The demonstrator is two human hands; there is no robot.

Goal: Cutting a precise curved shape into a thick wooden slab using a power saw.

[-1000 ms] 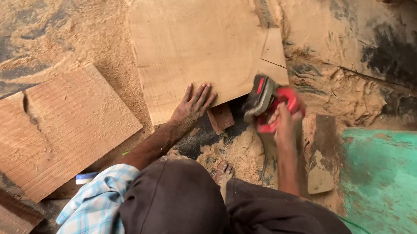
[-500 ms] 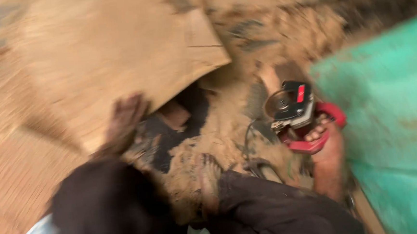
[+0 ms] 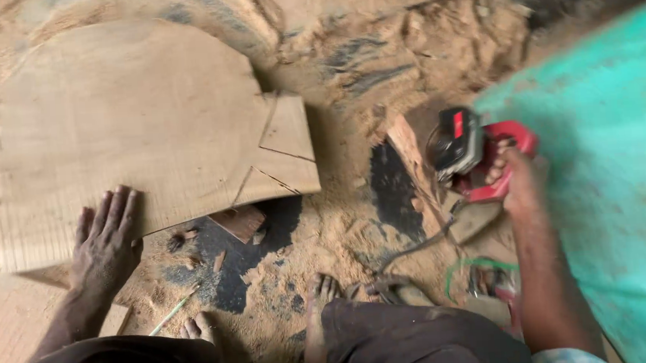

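My left hand (image 3: 106, 239) lies flat, fingers spread, on the near edge of a large pale wooden board (image 3: 148, 125) that rests on the sawdust-covered ground. The board's right corner (image 3: 280, 158) carries thin saw cuts. My right hand (image 3: 521, 180) grips the red handle of a red and black power saw (image 3: 466, 146). It holds the saw off to the right, well apart from the board, above a short plank (image 3: 427, 175). A small wood block (image 3: 239, 222) sits under the board's near corner.
A turquoise surface (image 3: 615, 186) fills the right side. My bare feet (image 3: 319, 294) rest in the sawdust near the bottom. A dark cable (image 3: 417, 247) and a green cord (image 3: 478, 265) trail below the saw. Another plank (image 3: 3, 335) lies at lower left.
My right hand has carried the saw away from the board's corner to the right, toward the turquoise surface. My left hand stays pressed on the board. The view has swung right.
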